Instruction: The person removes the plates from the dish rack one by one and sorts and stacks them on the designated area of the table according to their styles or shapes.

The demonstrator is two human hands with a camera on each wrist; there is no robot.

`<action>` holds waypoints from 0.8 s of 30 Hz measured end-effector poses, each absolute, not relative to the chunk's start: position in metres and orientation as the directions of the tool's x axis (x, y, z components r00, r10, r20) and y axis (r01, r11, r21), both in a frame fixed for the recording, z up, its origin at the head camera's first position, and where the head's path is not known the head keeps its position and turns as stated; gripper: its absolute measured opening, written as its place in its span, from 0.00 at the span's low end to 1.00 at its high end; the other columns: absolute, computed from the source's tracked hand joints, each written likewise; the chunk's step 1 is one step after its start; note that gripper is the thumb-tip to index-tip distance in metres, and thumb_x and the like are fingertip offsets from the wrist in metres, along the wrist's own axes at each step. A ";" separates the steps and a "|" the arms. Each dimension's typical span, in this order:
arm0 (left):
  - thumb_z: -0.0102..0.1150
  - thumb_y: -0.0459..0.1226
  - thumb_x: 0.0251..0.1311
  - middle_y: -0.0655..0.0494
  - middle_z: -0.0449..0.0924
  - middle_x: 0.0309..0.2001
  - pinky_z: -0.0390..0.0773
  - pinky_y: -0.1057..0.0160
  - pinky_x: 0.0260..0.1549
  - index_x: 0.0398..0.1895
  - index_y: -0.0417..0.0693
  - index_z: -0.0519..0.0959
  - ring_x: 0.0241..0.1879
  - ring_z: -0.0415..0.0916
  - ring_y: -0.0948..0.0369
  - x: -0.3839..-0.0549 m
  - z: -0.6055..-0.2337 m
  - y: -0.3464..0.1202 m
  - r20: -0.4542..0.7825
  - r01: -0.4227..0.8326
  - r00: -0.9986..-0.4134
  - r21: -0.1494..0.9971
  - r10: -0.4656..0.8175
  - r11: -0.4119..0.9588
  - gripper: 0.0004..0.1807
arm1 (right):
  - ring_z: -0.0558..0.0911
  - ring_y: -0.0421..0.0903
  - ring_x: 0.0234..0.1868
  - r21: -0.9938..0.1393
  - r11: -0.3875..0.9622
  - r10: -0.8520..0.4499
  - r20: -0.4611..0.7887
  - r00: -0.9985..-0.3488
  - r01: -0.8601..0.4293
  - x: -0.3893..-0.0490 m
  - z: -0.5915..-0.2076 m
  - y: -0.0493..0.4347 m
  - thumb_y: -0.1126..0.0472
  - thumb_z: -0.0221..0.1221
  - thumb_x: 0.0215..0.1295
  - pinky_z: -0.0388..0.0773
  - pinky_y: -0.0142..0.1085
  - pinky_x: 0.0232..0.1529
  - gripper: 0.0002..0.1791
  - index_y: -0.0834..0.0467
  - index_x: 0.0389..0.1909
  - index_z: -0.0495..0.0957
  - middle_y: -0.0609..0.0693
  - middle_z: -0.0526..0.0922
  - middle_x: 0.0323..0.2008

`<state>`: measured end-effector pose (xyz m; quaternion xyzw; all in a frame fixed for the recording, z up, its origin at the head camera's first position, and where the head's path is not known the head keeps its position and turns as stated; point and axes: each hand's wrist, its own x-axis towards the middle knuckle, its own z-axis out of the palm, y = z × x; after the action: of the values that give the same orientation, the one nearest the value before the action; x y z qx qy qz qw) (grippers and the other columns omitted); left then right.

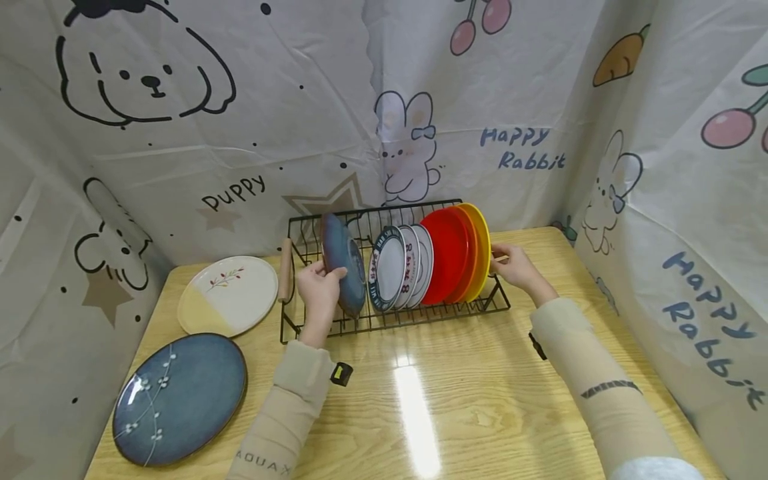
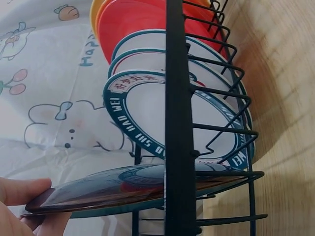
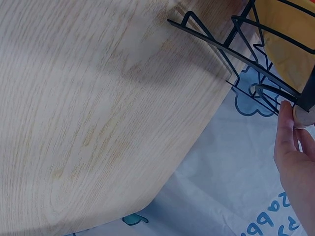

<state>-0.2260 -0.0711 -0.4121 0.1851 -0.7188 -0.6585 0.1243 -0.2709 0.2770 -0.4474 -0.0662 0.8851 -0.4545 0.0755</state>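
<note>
My left hand (image 1: 320, 288) pinches the edge of a dark blue plate (image 1: 343, 267), thumb on one face. The plate stands on edge in the left part of a black wire dish rack (image 1: 384, 325). In the left wrist view, the blue plate (image 2: 113, 189) lies between the thumb and fingers, partly behind a rack bar. At the rack's right end, my right hand (image 1: 515, 265) grips the wooden handle; in the right wrist view, only the rounded end of the handle (image 3: 302, 117) shows beside the fingers.
White plates with patterned rims (image 1: 390, 270) stand mid-rack, followed by red (image 1: 443, 257), orange and yellow (image 1: 483, 253) ones. Left of the rack, a cream-and-white plate (image 1: 240, 293) and a blue floral plate (image 1: 186, 400) lie on the wooden table (image 1: 480, 400). Printed cloth (image 1: 300, 133) surrounds the table.
</note>
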 end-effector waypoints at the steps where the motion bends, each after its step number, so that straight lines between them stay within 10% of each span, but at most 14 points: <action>1: 0.62 0.26 0.48 0.36 0.80 0.40 0.76 0.52 0.40 0.42 0.32 0.80 0.40 0.80 0.48 -0.226 -0.411 -0.072 -0.061 -0.100 -0.899 0.993 -0.434 0.068 0.15 | 0.76 0.64 0.48 -0.815 0.578 -0.185 -0.074 -0.980 -0.048 -0.271 -0.447 0.277 0.67 0.47 0.67 0.75 0.47 0.46 0.23 0.73 0.61 0.60 0.71 0.70 0.51; 24: 0.62 0.23 0.44 0.35 0.81 0.34 0.78 0.66 0.29 0.36 0.29 0.81 0.35 0.81 0.49 -0.217 -0.381 -0.096 0.174 0.132 -0.850 0.984 -0.496 0.120 0.12 | 0.75 0.65 0.48 -0.822 0.568 -0.180 -0.071 -0.981 -0.045 -0.269 -0.445 0.276 0.67 0.48 0.67 0.75 0.47 0.46 0.24 0.74 0.61 0.60 0.72 0.70 0.51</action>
<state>-0.2168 -0.0964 -0.3815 0.1287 -0.7084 -0.6507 0.2412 -0.2693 0.2762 -0.4446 -0.0637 0.8824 -0.4604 0.0737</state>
